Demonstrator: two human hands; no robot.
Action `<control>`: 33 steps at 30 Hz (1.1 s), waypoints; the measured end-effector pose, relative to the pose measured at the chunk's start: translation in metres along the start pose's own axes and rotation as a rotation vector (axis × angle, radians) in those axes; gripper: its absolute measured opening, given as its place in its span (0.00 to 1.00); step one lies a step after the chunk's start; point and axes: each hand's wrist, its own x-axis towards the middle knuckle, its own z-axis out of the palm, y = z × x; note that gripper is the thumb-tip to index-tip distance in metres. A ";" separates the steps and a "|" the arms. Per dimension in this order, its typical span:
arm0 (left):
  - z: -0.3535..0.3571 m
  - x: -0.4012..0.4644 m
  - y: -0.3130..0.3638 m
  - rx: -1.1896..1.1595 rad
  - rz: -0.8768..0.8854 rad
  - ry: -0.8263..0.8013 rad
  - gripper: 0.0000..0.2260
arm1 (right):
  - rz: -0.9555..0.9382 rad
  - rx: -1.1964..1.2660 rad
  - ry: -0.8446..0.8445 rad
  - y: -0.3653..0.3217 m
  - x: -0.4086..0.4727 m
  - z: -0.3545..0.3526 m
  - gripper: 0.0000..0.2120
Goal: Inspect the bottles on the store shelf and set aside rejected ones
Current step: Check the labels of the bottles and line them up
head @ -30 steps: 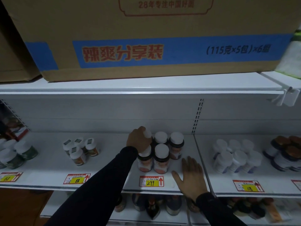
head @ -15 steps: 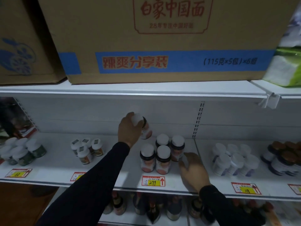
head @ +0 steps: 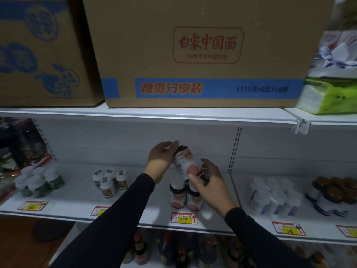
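I hold a dark bottle with a white and orange-pink label [head: 185, 163] tilted in the air above the white shelf [head: 135, 198]. My left hand [head: 161, 160] grips its cap end, with the white cap hidden in the palm. My right hand [head: 207, 182] holds its lower end between thumb and fingers. Below it, bottles of the same kind [head: 184, 196] stand upright on the shelf behind a 299 price tag [head: 184, 218]; my right hand hides part of the group.
Small orange-label bottles [head: 111, 179] and green-label bottles [head: 41, 183] stand to the left, white bottles [head: 274, 196] and brown-capped jars [head: 336, 194] to the right. A large cardboard box [head: 202, 55] sits on the shelf above. Dark bottles [head: 173, 252] fill the shelf below.
My left hand lifted one bottle off the shelf and tilted it over. My right hand left the shelf and took hold of the bottle's lower end. The camera tilted up.
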 end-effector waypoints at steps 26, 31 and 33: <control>0.013 -0.015 -0.002 -0.208 -0.162 -0.235 0.17 | -0.017 0.337 -0.062 -0.006 -0.015 0.003 0.19; 0.012 -0.014 -0.002 -0.258 -0.164 -0.247 0.15 | -0.002 0.364 -0.094 -0.011 -0.017 0.003 0.16; 0.012 -0.014 -0.003 -0.253 -0.159 -0.196 0.18 | -0.015 0.357 -0.092 -0.012 -0.017 0.004 0.20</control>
